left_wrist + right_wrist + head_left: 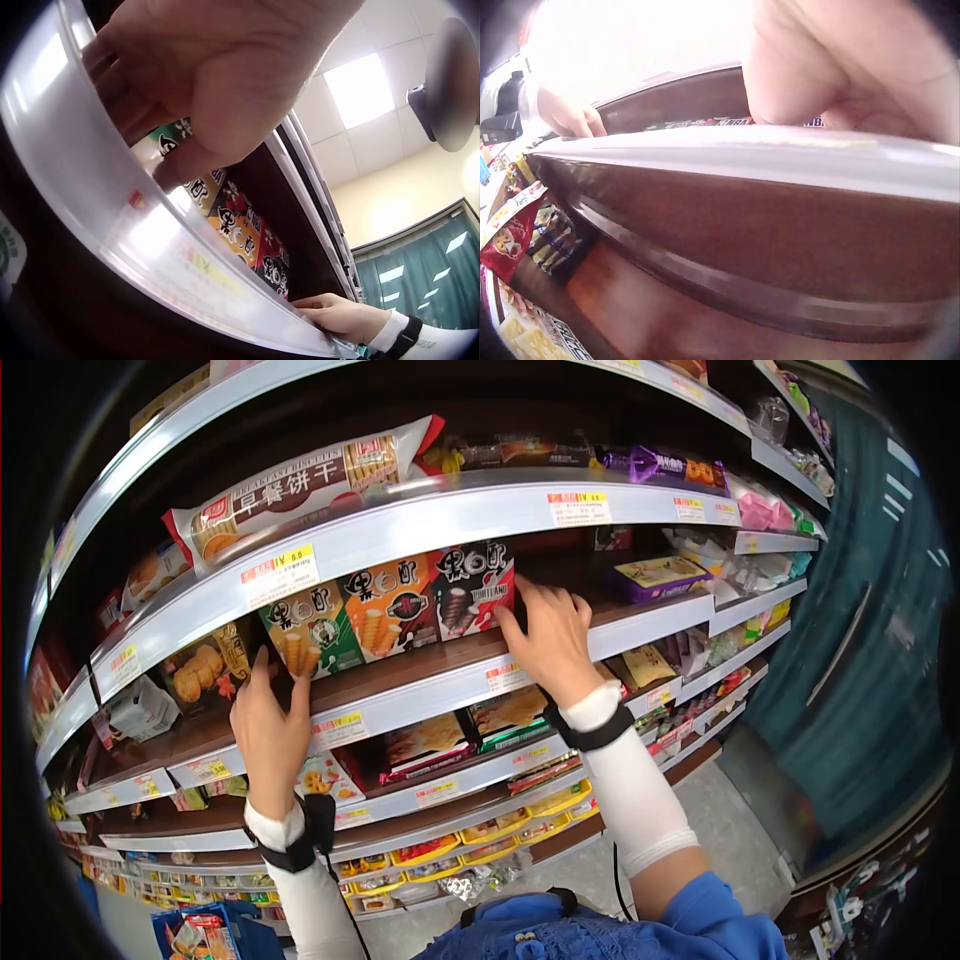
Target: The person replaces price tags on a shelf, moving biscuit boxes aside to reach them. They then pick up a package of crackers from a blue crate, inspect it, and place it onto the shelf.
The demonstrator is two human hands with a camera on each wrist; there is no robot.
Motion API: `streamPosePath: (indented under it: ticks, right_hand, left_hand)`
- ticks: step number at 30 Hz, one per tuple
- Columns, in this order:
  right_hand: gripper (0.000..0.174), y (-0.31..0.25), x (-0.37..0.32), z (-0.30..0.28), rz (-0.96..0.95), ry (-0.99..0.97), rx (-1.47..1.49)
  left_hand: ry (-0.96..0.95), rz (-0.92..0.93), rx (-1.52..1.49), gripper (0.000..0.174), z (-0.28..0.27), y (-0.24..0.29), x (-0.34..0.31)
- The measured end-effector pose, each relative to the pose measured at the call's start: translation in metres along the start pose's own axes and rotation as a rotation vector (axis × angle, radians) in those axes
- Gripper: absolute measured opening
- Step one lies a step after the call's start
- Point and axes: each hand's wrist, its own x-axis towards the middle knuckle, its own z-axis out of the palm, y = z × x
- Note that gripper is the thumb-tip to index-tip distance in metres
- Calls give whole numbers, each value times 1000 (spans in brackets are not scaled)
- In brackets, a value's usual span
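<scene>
Three snack boxes stand side by side on the middle shelf: a green-and-white box (310, 630), an orange box (390, 610) and a black-and-red box (474, 592). My left hand (272, 735) is at the left end of the row, its index finger by the green-and-white box's left edge and its thumb in front of that box's lower part. At the other end, my right hand (552, 635) has its fingers beside the black-and-red box's right edge, with the thumb near its lower front corner. Both hands' fingers look fairly straight. In the left wrist view, the shelf's clear front lip (112, 217) partly covers the boxes.
Price-label rails (430, 525) run along the shelf fronts above and below the hands. A long biscuit pack (300, 490) lies on the shelf above. Right of the row sits a purple-and-yellow pack (655, 575); a blue basket (225, 930) with packets stands at lower left.
</scene>
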Motion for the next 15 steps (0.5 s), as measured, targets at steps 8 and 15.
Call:
streamPosePath:
  ticks: [8, 15]
  right_hand:
    - [24, 26, -52, -34, -219, 191, 110]
    - [19, 91, -58, -77, -156, 247, 258]
  left_hand:
    - [46, 261, -212, 35, 12, 81, -61]
    - [-166, 425, -455, 28, 54, 155, -60]
